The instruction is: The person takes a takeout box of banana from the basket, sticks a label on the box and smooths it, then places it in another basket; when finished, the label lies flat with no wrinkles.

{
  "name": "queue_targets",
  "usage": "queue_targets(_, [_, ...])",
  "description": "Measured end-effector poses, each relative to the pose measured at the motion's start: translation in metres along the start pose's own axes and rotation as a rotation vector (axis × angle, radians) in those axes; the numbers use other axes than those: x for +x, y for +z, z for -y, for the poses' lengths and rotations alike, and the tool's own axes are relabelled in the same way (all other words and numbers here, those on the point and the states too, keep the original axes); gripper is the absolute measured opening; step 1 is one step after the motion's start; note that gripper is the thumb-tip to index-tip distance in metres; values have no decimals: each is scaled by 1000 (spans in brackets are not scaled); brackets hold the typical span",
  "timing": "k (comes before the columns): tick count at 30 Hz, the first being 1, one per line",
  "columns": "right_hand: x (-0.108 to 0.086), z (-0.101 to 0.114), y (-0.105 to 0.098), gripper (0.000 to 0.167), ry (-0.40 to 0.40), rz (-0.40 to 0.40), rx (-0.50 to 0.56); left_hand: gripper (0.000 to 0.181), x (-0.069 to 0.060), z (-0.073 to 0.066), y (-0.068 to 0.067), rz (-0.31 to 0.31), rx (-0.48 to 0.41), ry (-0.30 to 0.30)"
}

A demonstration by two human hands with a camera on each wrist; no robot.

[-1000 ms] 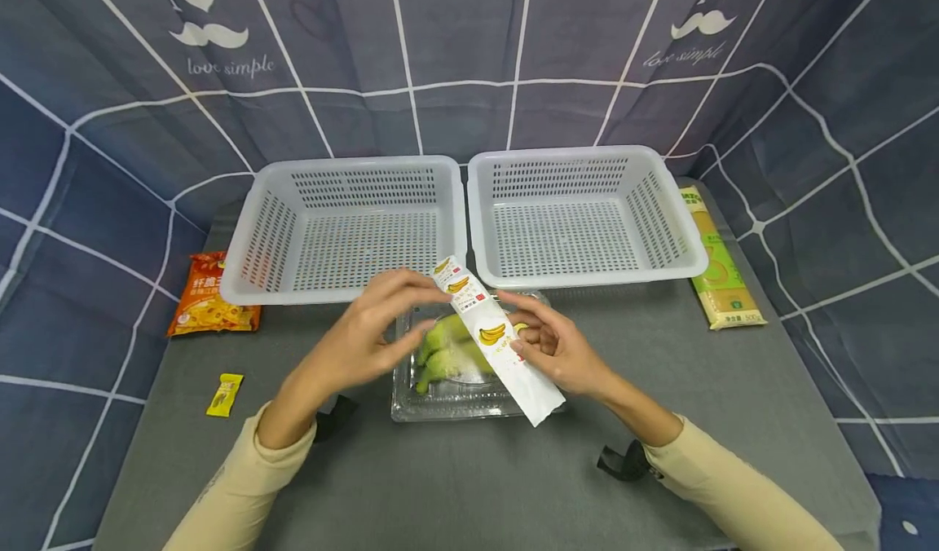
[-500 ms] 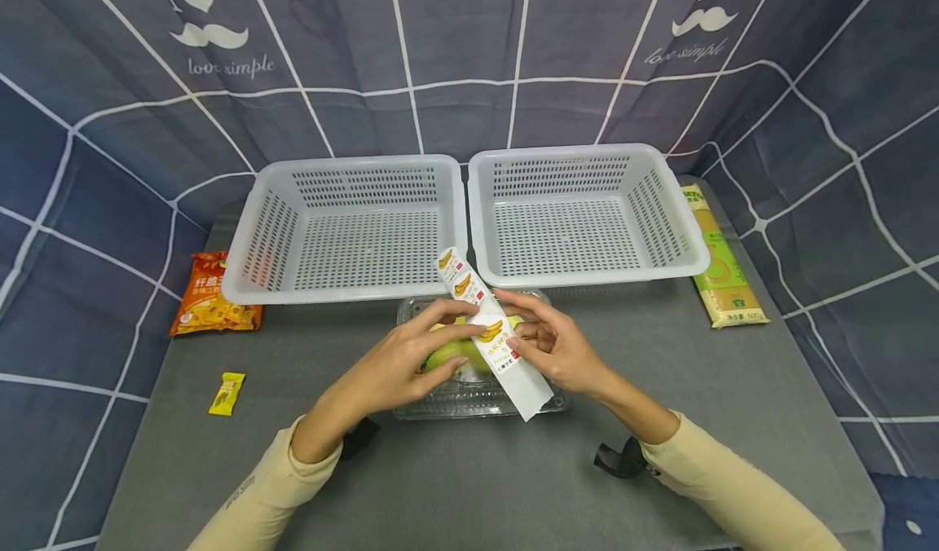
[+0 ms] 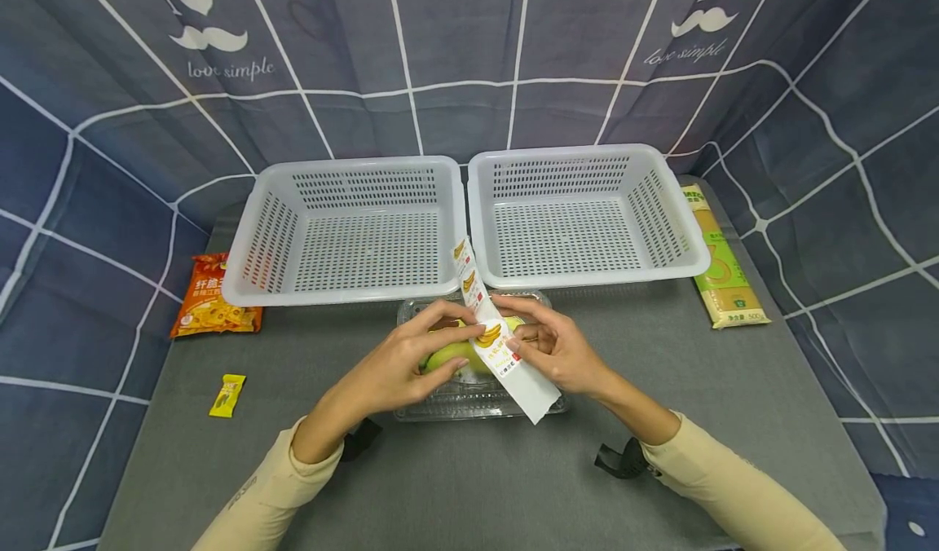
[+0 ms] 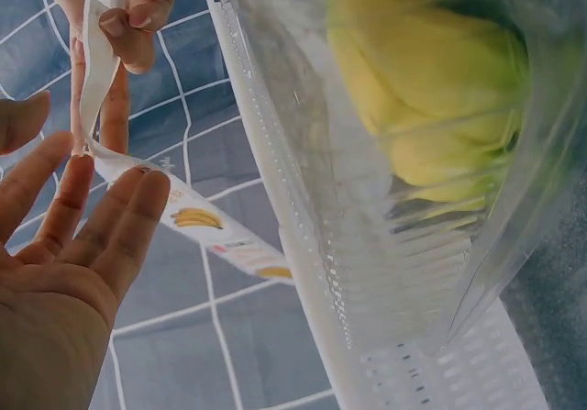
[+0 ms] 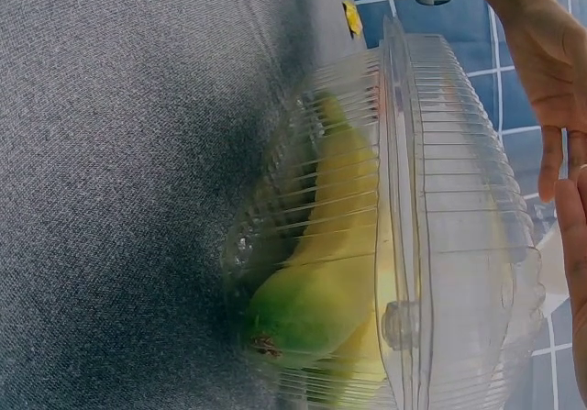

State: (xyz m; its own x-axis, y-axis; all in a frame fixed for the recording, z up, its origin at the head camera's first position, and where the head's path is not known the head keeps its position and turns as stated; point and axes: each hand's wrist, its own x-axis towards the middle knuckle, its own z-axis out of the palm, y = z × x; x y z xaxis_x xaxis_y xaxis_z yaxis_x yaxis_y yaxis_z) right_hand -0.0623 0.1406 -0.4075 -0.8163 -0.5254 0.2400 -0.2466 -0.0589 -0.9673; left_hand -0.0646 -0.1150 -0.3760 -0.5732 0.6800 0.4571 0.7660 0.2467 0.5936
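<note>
1. White, paper-like strip printed with yellow bananas (image 3: 495, 355) runs between the fingers of my two hands, above the box in front of me. Its long axis slants: one end points away to the left, past my fingertips, and the other comes back toward me on the right, with a bend along the way.
2. My right hand (image 3: 563, 357) has the surer hold: thumb and curled fingers pinch the strip near its middle, from its right edge.
3. My left hand (image 3: 411, 361) is loose, fingers extended, tips touching the strip's left edge, thumb apart from it. Both hands are close to it; I judge the right as governing its slant.
4. Just below my fingers sits a clear, ribbed plastic clamshell box (image 3: 447, 411), apparently closed, with yellow-green bananas (image 5: 321, 300) inside. Whether the strip touches its lid I cannot tell.
5. Dark grey, cloth-like surface (image 3: 477, 486) carries it all, reaching back from my fingers toward me.
6. Beyond my fingers stand two white perforated plastic baskets (image 3: 561, 225), side by side. Well left lie an orange snack bag (image 3: 213, 298) and a small yellow packet (image 3: 228, 395); well right, a long green-and-yellow packet (image 3: 725, 266).
7. Farthest off hangs a navy curtain with white grid lines (image 3: 469, 29).
</note>
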Motion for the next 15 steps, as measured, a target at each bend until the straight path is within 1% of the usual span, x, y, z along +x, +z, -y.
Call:
queue_targets(5, [-1,-1,0,51,15,21,2,42,0,2,2,5,-37,-10])
queue_targets(9, [-1,0,1,50,6,18,15,43,-1,3,3,28,-45,-38])
queue_targets(12, [-1,1,1,47,2,5,15,44,-1,2,4,55,-38,-71])
queue_targets(15, [-1,0,1,43,4,-2,12,44,-1,2,4,72,-28,-92])
